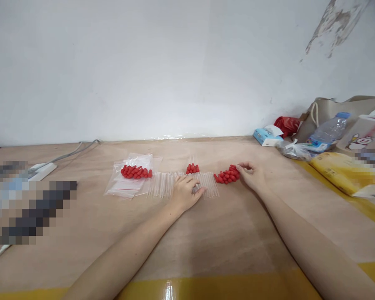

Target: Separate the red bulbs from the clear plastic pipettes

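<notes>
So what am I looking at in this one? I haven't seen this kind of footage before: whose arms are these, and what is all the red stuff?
The camera sits on a person's head, looking down at their own bare arms on a wooden table. The left hand rests on a row of clear tubes. The right hand touches a loose pile of red caps. More red caps lie in a plastic bag, and a small cluster sits behind the tubes. A water bottle and paper bags stand at the right.

Tubes point(165, 185) lie between bag point(129, 177) left, caps point(227, 175) right.
</notes>
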A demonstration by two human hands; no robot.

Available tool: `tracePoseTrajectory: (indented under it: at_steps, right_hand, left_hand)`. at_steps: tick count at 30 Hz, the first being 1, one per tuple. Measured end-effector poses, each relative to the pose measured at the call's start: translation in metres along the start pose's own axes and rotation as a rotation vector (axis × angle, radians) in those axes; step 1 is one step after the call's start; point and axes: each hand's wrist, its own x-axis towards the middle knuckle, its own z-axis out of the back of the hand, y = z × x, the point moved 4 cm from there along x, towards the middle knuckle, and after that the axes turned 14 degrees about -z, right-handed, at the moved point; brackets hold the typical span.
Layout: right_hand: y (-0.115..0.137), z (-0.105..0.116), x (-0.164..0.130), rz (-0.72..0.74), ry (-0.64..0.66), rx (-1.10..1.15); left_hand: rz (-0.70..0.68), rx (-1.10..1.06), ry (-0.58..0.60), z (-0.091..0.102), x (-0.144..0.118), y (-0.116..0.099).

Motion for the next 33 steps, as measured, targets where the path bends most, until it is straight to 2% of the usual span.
tracePoseTrajectory:
  at_steps: [4, 8, 11, 14, 18, 24, 28, 31, 33]
  right_hand:
    - [-0.002, -0.004, 0.001, -0.002, 0.039, -0.047]
    - [-0.003, -0.004, 0.000, -0.009, 0.018, -0.034]
    - [-0.003, -0.004, 0.000, -0.011, -0.003, -0.021]
    - [-0.001, -0.002, -0.002, -0.005, -0.029, -0.010]
    - [0.002, 0.000, -0.005, 0.004, -0.065, -0.012]
    - [0.008, 0.003, -0.009, 0.042, -0.109, -0.027]
    - [0.014, 0.009, -0.012, 0.091, -0.190, -0.030]
    - [0.032, 0.013, -0.026, 0.253, -0.313, -0.041]
    - [0.051, 0.012, -0.045, 0.380, -0.363, -0.046]
  left_hand:
    - [0.091, -0.053, 0.054, 0.004, 0.005, 0.008]
    - [0.283, -0.013, 0.070, 0.007, 0.018, 0.036]
    - [0.433, 0.040, 0.159, 0.001, 0.027, 0.059]
    - [0.506, 0.028, 0.241, -0.008, 0.032, 0.074]
    - [0.546, 0.007, 0.283, -0.016, 0.033, 0.081]
    - [0.623, 0.008, 0.258, -0.019, 0.031, 0.083]
    - [0.615, -0.007, 0.217, -0.001, 0.024, 0.077]
    - [0.553, -0.024, 0.154, 0.026, 0.007, 0.071]
    - [0.448, -0.038, 0.082, 0.045, -0.010, 0.066]
